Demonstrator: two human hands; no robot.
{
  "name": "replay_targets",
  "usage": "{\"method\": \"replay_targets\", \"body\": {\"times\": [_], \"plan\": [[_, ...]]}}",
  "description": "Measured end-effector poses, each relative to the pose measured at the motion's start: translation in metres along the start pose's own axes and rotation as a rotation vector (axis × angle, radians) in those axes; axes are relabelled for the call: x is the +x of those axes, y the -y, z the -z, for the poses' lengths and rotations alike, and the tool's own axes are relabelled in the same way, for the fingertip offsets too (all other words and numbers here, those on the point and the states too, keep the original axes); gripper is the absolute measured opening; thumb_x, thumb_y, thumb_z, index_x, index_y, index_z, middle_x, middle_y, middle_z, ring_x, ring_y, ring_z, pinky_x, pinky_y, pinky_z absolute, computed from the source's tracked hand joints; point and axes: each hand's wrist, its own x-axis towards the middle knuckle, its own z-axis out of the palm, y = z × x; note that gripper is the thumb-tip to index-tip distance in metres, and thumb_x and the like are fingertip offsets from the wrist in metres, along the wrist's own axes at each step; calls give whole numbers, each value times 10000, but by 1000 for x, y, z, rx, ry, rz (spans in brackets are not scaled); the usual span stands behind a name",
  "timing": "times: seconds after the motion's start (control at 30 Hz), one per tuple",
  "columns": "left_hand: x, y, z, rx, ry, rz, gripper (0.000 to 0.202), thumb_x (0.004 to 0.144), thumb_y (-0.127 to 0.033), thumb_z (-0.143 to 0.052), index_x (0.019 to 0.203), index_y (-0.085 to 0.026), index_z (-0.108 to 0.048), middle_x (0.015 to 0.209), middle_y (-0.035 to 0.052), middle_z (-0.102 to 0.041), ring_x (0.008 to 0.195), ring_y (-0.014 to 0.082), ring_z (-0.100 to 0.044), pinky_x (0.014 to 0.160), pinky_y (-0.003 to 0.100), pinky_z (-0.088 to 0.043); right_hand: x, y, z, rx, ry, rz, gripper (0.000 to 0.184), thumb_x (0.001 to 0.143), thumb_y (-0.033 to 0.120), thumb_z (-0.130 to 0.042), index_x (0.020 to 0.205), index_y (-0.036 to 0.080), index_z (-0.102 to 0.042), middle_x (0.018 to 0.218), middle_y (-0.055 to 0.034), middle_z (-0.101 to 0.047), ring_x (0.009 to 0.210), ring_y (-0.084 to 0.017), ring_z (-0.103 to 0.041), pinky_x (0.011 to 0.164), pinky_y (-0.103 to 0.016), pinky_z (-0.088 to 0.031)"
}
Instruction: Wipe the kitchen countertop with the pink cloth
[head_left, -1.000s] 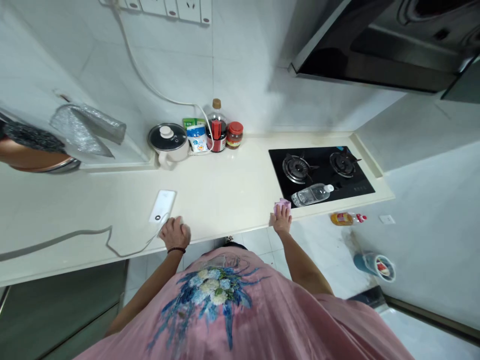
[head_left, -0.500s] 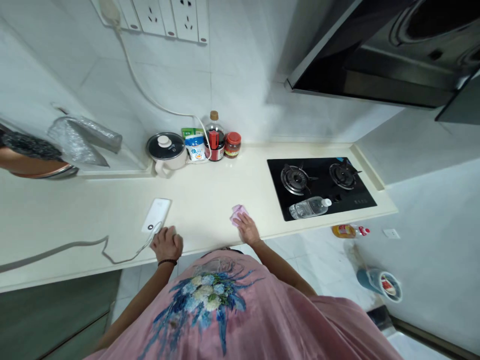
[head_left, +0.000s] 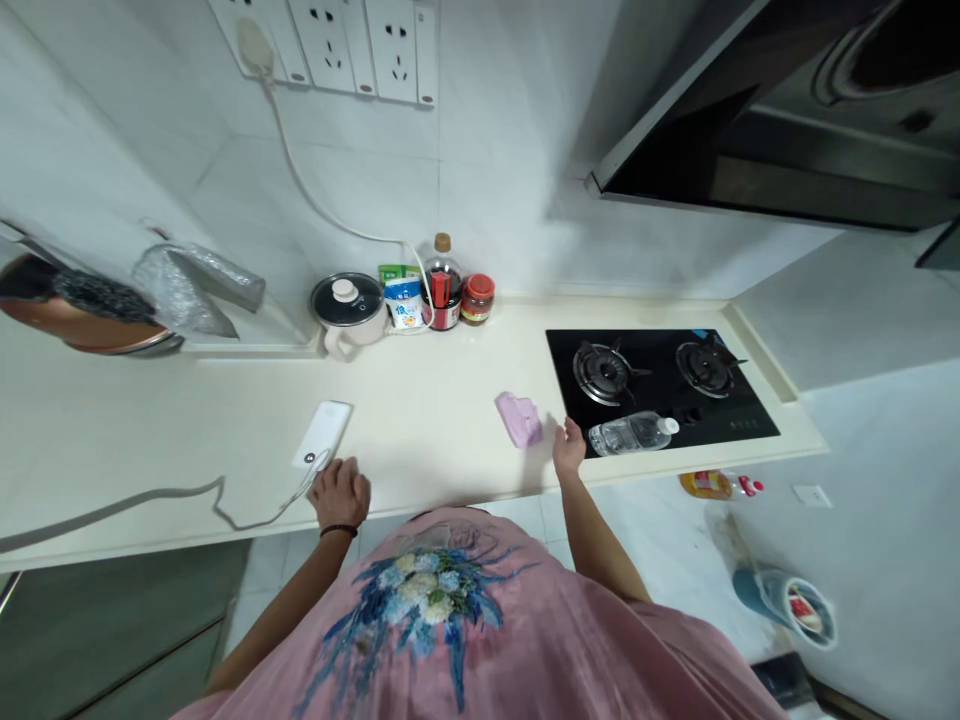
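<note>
A crumpled pink cloth (head_left: 519, 419) lies by itself on the cream countertop (head_left: 435, 400). My right hand (head_left: 568, 448) hovers just right of it, fingers loosely apart and slightly bent, with nothing held. Close to that hand, a clear plastic bottle (head_left: 634, 433) with a white cap lies on its side on the black gas hob (head_left: 667, 380). At the counter's front edge my left hand (head_left: 341, 492) rests with bent, slightly parted fingers, apparently holding nothing. Beside its fingertips runs a pale cable (head_left: 289, 505), reaching a white rectangular device with a small dark display (head_left: 322, 432).
Along the wall stand a lidded electric pot (head_left: 349, 310), a blue-white packet (head_left: 405, 303), a dark sauce bottle (head_left: 443, 295) and a red-lidded jar (head_left: 478, 300). A range hood (head_left: 750, 170) overhangs the right. A yellow oil bottle (head_left: 709, 486) and blue bucket (head_left: 780, 605) are below.
My right hand has let go of the pink cloth and moved right toward the hob. The cloth now lies slightly farther right. My left hand stays at the counter edge. The view has shifted slightly.
</note>
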Motion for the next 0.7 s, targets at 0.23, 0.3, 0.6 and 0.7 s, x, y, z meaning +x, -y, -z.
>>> {"method": "replay_targets", "body": {"times": [0.23,0.3,0.6,0.7], "plan": [[0,-4,3,2,-12,13,467,1040,-325,-504,1439,-182,-698,1523,203,-591,1445,394,-467,1183,602,-330,-31,10,-51,-559,387,314,625,1061,427,-444,1653,238,-511,1766,-124,-400,1661,-343,-264,1334,-591,-243],[1,-5,4,8,0,27,468,1035,-328,-506,1439,-187,-697,1532,197,-590,1451,389,-467,1188,598,-330,-45,10,-63,-713,500,327,644,1069,413,-434,1698,273,-449,1807,-91,-331,1693,-351,-176,1339,-624,-198],[2,-8,9,28,15,36,489,1025,-336,-483,1437,-181,-695,1510,205,-611,1429,393,-488,1166,612,-362,-99,-46,-15,-742,712,496,653,1030,421,-534,1674,320,-499,1799,-72,-347,1695,-357,-201,1348,-625,-192],[2,-9,11,21,19,43,492,1004,-326,-520,1455,-218,-684,1510,187,-610,1434,394,-479,1168,614,-359,-47,-33,-34,-684,594,386,655,1065,471,-457,1692,280,-467,1807,-99,-324,1703,-356,-161,1342,-664,-174]]}}
